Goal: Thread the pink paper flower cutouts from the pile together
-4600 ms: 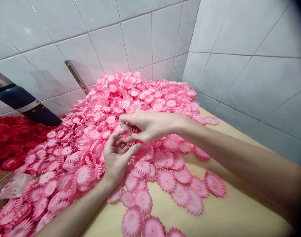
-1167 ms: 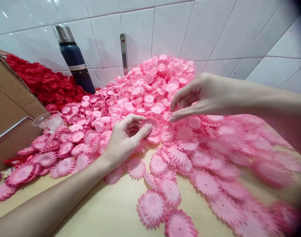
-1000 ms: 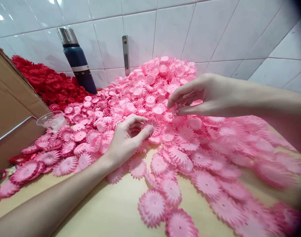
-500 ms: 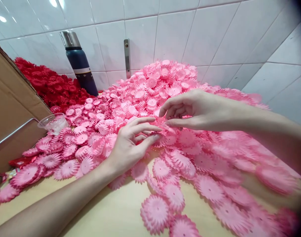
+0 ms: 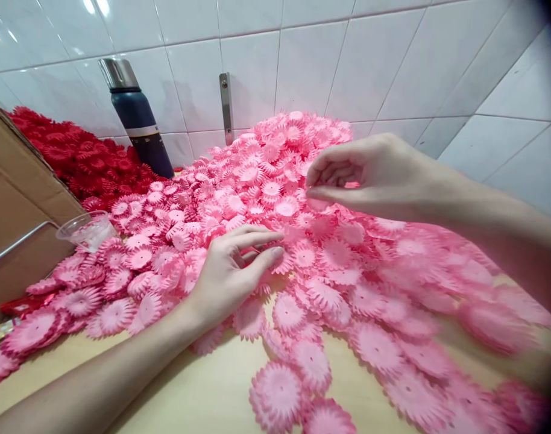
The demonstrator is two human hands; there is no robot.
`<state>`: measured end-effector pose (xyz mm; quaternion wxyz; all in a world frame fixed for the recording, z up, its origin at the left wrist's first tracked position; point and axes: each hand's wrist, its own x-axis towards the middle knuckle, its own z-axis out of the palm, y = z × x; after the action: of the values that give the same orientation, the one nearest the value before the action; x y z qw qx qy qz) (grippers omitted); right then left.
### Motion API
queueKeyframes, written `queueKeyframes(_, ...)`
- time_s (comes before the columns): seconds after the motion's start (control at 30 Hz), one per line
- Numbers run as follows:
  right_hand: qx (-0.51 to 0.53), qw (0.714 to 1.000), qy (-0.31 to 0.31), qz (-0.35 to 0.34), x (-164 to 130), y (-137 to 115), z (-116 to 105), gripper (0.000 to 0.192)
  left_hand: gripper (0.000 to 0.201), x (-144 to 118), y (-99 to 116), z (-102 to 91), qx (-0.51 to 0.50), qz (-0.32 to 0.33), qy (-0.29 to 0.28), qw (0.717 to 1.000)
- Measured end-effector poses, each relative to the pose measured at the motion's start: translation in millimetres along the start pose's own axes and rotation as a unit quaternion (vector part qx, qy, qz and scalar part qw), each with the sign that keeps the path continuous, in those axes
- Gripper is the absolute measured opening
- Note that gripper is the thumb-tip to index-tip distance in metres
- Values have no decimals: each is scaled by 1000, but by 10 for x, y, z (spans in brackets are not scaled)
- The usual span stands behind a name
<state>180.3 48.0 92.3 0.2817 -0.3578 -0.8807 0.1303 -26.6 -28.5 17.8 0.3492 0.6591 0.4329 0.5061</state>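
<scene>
Right hand, centre right of the frame: grip closed, thumb and fingers pinched on a thin pink piece of which only a sliver shows, held above the pink flower pile. Left hand, centre of the frame: palm down on the pile's near edge, fingers extended and slightly spread; whether its grip encloses a flower cannot be told. The pile covers the middle of the desk and rises against the tiled wall. Loose pink flowers lie singly toward the lower centre. Upper left: a dark flask, upright beside red flowers. Left edge: a cardboard box and a clear plastic cup.
</scene>
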Motion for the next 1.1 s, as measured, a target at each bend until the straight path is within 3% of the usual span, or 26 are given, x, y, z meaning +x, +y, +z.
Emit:
queueKeyframes(0.1, -56, 998, 24, -6, 9, 24, -24, 17, 24, 18, -47, -5, 6, -12, 21, 1000)
queueKeyframes(0.27, 4, 992, -126, -29, -7, -135, 97, 23, 21, 37, -70, -1, -32, 2, 33, 999)
queueKeyframes(0.33, 25, 988, -151, -34, -20, -210, 175, 21, 20, 33, -54, 4, -39, 6, 38, 998)
queueKeyframes(0.53, 38, 991, -117, -43, -42, -251, 226, 12, 23, -1, -6, 21, -138, -37, 17, 990)
queueKeyframes(0.77, 31, 984, -168, -41, -40, -245, 206, 17, 22, -8, -10, 25, -149, -62, 23, 987)
queueKeyframes(1.1, 2, 989, -128, -75, -83, -267, 250, 10, 20, -23, -3, 12, -194, -69, -15, 978)
